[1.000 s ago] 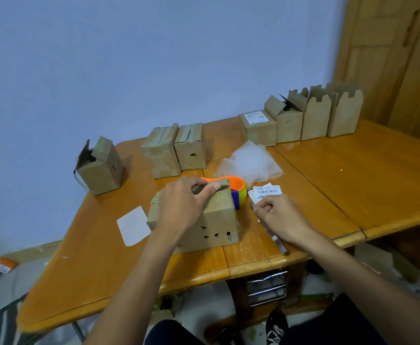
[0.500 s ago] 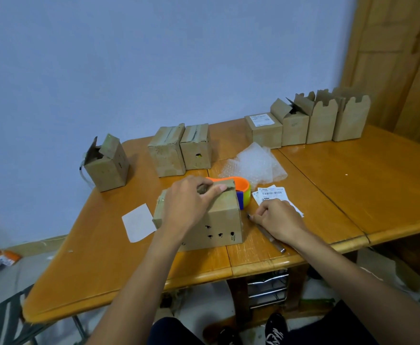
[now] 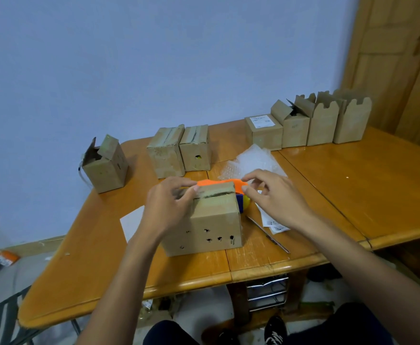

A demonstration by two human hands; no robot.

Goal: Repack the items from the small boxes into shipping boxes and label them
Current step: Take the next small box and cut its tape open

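Your left hand (image 3: 169, 205) grips the top of a brown cardboard box with punched holes (image 3: 211, 220), fingers curled over its taped seam. The box stands at the near middle of the orange wooden bench (image 3: 353, 183). Your right hand (image 3: 276, 197) hovers by the box's right top corner, near an orange tape dispenser (image 3: 218, 182); whether its bent fingers pinch anything cannot be told. Beneath that hand lie white printed labels (image 3: 271, 221) and a thin metal rod (image 3: 268, 234). Behind sits clear bubble wrap (image 3: 251, 160). Along the far edge stand an open cardboard box (image 3: 107, 168), two taped cardboard boxes (image 3: 165, 153) and a row of four cardboard boxes (image 3: 322, 125).
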